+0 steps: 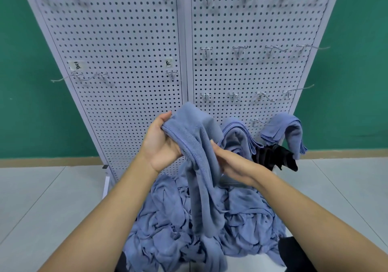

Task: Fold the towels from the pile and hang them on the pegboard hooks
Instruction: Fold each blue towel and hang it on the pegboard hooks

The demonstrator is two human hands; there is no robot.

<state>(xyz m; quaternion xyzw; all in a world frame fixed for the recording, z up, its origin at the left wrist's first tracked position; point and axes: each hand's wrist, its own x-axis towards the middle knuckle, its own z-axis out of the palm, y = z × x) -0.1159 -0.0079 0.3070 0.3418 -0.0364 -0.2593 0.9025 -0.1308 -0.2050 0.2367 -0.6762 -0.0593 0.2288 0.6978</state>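
A blue towel (201,162) hangs bunched in front of me, above a crumpled pile of blue towels (241,225) on the floor. My left hand (162,143) grips the towel's hemmed upper edge. Lower down, my right hand (233,164) lies against the towel's right side, its fingertips hidden behind the cloth. The grey pegboard (130,40) stands right behind, with several bare metal hooks (237,50). Two folded blue towels (287,128) (239,133) hang on low hooks at the right.
A black cloth (273,156) hangs low at the right, below the folded towels. Paper labels (76,65) are stuck on the left panel. A green wall stands behind the board, and pale floor tiles (52,198) spread to both sides.
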